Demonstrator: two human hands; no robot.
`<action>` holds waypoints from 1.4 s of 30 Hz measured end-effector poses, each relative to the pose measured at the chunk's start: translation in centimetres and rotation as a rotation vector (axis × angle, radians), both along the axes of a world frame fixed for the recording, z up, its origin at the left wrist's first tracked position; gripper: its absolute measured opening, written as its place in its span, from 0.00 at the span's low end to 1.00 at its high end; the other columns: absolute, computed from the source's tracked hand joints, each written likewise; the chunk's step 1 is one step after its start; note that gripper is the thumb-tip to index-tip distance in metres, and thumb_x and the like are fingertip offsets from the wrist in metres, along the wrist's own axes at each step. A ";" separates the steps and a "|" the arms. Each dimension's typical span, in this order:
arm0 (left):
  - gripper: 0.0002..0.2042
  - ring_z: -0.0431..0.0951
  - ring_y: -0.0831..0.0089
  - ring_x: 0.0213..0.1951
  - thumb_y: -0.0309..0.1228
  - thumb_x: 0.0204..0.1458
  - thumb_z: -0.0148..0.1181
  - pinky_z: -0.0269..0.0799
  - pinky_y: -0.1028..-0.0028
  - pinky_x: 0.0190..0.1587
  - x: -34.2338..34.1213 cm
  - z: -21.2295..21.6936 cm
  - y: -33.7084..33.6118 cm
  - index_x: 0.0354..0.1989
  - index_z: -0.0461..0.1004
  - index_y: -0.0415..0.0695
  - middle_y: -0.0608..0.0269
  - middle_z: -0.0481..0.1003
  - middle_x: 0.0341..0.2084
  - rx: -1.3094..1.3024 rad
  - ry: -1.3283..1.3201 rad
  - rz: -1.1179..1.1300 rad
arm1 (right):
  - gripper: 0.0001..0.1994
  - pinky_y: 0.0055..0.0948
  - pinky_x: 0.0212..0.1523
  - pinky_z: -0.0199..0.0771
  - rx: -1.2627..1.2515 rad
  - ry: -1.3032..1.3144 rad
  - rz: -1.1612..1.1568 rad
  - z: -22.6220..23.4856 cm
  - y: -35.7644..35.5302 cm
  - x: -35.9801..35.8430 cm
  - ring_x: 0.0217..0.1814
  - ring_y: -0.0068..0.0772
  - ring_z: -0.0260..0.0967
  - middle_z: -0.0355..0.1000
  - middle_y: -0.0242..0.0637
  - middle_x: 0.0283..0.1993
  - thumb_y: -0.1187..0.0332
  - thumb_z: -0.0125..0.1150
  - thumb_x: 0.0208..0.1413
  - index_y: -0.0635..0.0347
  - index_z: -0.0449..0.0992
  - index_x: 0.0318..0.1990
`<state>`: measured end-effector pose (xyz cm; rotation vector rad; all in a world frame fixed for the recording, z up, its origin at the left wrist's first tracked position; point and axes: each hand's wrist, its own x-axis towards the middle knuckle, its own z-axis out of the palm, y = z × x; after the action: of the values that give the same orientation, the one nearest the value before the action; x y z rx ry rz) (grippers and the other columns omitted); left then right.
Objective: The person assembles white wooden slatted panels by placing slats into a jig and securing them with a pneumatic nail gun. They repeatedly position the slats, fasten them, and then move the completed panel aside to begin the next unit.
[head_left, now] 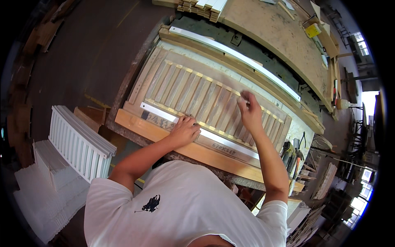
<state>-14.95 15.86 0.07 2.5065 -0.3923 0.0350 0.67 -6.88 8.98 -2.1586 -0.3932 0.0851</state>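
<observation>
On the workbench lies a wooden slatted jig [209,91], a frame with several parallel grooves and yellowish pieces at the groove ends. Along its near side runs a long white strip [230,142] with a small hole at its left end. Curled over this strip, left of its middle, is my left hand [185,131], its fingers bent against it. Above the right half of the grooves hovers my right hand [250,112], thumb and fingers drawn together in a pinch; whatever is between them is too small to make out. A second white strip [234,59] rests along the jig's far side.
White slatted panels [80,142] stand stacked at the left, beside piled white boards [45,193]. Beyond the bench is a large brown board [267,37] with loose wood pieces on it. Hand tools [293,154] sit at the bench's right end.
</observation>
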 end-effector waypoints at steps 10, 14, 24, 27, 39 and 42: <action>0.18 0.69 0.55 0.45 0.38 0.48 0.60 0.59 0.54 0.55 0.2 0.4 0.0 0.46 0.74 0.42 0.53 0.72 0.36 -0.115 -0.008 -0.012 | 0.33 0.44 0.53 0.67 0.747 0.682 -0.268 6.1 18.4 23.7 0.50 0.44 0.65 0.66 0.48 0.51 0.46 0.61 0.53 0.64 0.63 0.55; 0.18 0.69 0.56 0.44 0.38 0.48 0.60 0.59 0.55 0.55 0.2 0.6 0.0 0.45 0.75 0.41 0.54 0.72 0.36 -0.137 -0.012 0.010 | 0.29 0.40 0.47 0.72 0.702 0.678 -0.195 6.8 19.0 24.2 0.43 0.40 0.67 0.67 0.44 0.46 0.48 0.62 0.53 0.61 0.66 0.52; 0.17 0.70 0.57 0.47 0.33 0.48 0.61 0.61 0.59 0.55 0.3 1.3 0.0 0.46 0.74 0.40 0.53 0.73 0.41 -0.222 -0.061 0.072 | 0.11 0.28 0.35 0.65 0.766 0.547 -0.177 2.7 7.4 10.4 0.31 0.23 0.63 0.67 0.30 0.30 0.59 0.58 0.56 0.57 0.72 0.36; 0.18 0.71 0.59 0.50 0.31 0.50 0.61 0.63 0.64 0.55 1.5 1.5 -0.5 0.49 0.72 0.39 0.53 0.73 0.46 -0.466 -0.044 0.227 | 0.13 0.24 0.37 0.61 0.633 0.529 -0.245 0.9 4.5 2.7 0.34 0.21 0.60 0.66 0.29 0.31 0.59 0.59 0.54 0.59 0.70 0.37; 0.15 0.75 0.74 0.38 0.27 0.51 0.62 0.72 0.73 0.40 5.4 6.6 -7.8 0.46 0.70 0.36 0.61 0.75 0.37 -1.431 0.609 0.554 | 0.33 0.39 0.47 0.68 -0.060 -0.186 -0.058 -3.0 2.6 -14.2 0.48 0.39 0.64 0.60 0.50 0.49 0.65 0.70 0.46 0.69 0.57 0.55; 0.13 0.77 0.72 0.34 0.23 0.50 0.63 0.75 0.71 0.36 5.8 4.7 -9.4 0.43 0.72 0.35 0.60 0.76 0.34 -1.369 0.730 0.566 | 0.29 0.37 0.43 0.71 0.320 0.152 -0.062 -6.1 -1.0 -15.9 0.45 0.37 0.66 0.63 0.48 0.47 0.63 0.68 0.51 0.66 0.58 0.53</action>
<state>-9.10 6.48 4.80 1.0633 0.5155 -0.2826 -15.19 -7.91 2.90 -1.8332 -0.2341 0.1409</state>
